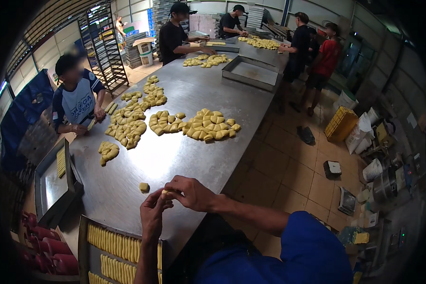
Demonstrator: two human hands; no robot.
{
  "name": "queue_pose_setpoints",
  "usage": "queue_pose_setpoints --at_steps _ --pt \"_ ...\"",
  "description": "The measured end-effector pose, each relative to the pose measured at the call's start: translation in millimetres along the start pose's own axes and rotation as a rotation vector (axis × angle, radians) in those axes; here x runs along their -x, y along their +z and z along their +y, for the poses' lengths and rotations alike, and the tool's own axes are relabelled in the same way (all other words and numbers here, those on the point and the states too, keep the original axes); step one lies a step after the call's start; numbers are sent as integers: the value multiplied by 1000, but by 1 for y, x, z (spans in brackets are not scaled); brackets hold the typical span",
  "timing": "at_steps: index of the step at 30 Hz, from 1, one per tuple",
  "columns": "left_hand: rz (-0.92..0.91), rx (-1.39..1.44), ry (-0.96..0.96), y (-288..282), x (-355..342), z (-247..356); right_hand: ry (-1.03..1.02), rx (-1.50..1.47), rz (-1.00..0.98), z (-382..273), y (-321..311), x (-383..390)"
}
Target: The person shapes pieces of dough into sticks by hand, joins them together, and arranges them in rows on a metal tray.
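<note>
Above the steel table, my left hand and my right hand meet, their fingers closed on a small piece of yellow dough. Most of that piece is covered by my fingers. A single dough lump lies on the steel just beyond my left hand. Below my left forearm is a metal tray with rows of thin dough sticks. Farther up the table sit a round cluster of cut dough pieces and a longer spread of pieces.
Another tray with some dough sticks stands at the left edge, where a person handles dough. More people work at the far end, near a large shallow tray. Red gas cylinders stand lower left; a yellow crate is on the right.
</note>
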State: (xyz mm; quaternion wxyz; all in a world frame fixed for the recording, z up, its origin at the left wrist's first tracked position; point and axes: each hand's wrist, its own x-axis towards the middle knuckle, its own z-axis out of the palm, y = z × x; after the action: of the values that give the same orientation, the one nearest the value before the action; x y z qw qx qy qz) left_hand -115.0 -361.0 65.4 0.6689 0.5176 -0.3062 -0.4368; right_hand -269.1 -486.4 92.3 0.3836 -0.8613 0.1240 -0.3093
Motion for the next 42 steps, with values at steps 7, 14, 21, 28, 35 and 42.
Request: queue_pose_setpoints --at_steps 7,14,21,28,35,42 --pt "14 -45 161 -5 25 -3 294 -360 47 -12 15 10" --pt "-104 -211 67 -4 27 3 681 -867 -230 4 -3 33" --pt "-245 -552 -204 -19 8 -4 511 -302 -402 42 -4 19" --pt "-287 -1302 -153 -52 -75 -65 502 334 -575 118 45 -24" --pt "-169 -1235 -276 -59 -52 -50 570 393 -478 123 5 -4" --pt "-182 -1146 -217 -63 -50 -50 568 224 -532 130 -1 -8"
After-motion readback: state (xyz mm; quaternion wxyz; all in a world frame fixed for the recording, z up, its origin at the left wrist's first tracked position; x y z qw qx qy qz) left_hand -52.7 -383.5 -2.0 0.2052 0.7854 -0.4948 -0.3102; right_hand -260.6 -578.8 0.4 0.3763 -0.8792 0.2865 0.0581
